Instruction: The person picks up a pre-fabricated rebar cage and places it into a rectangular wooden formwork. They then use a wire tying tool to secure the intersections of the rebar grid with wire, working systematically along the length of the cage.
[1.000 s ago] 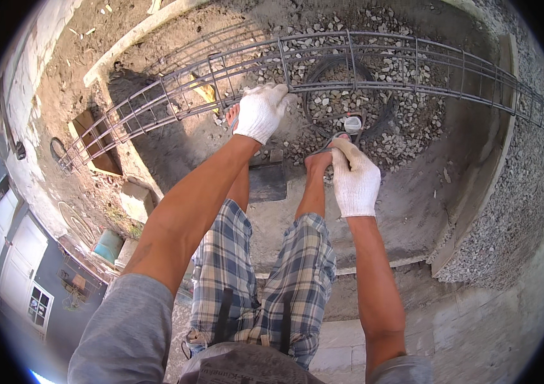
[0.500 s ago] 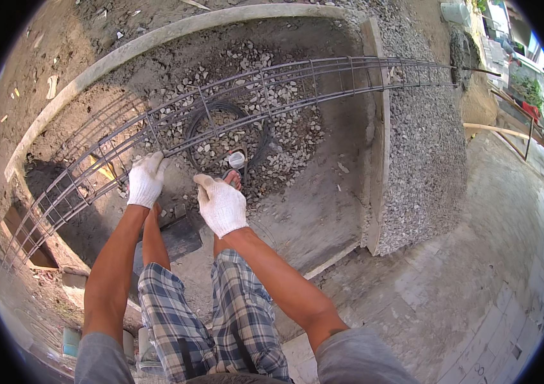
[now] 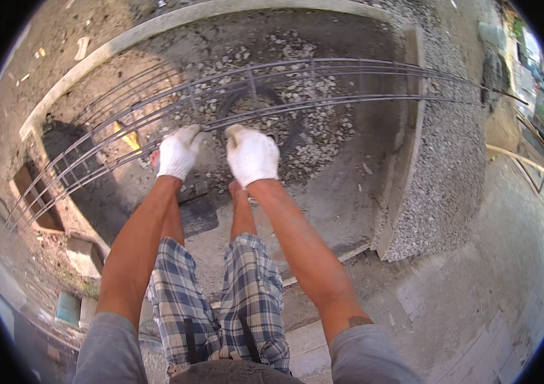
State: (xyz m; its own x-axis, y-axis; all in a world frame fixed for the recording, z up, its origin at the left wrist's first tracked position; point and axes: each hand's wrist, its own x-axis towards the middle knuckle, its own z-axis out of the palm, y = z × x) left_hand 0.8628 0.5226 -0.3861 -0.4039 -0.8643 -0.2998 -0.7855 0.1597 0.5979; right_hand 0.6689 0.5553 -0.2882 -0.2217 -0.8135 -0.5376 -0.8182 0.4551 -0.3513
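A long rebar cage (image 3: 313, 67) of thin grey bars and square ties spans the pit in front of me, from lower left to far right. Both hands wear white knit gloves. My left hand (image 3: 180, 152) is closed over the cage's near bars, fingers curled. Close to its right, my right hand (image 3: 252, 157) is a curled fist, its fingertips right by the same near bars. Whatever it holds, if anything, is hidden. Below the cage, a coil of dark wire (image 3: 296, 131) lies on the gravel, partly behind my right hand.
A concrete curb (image 3: 115, 45) rims the pit's far side. Crushed stone (image 3: 435, 185) is heaped at right beyond a low wall (image 3: 411, 147). A yellow object (image 3: 129, 136) lies under the cage at left. A dark flat panel (image 3: 199, 214) rests near my feet.
Both hands have moved forward and to the right, and my right hand has come up to the bars. The camera view has shifted, and the cage's bars look blurred.
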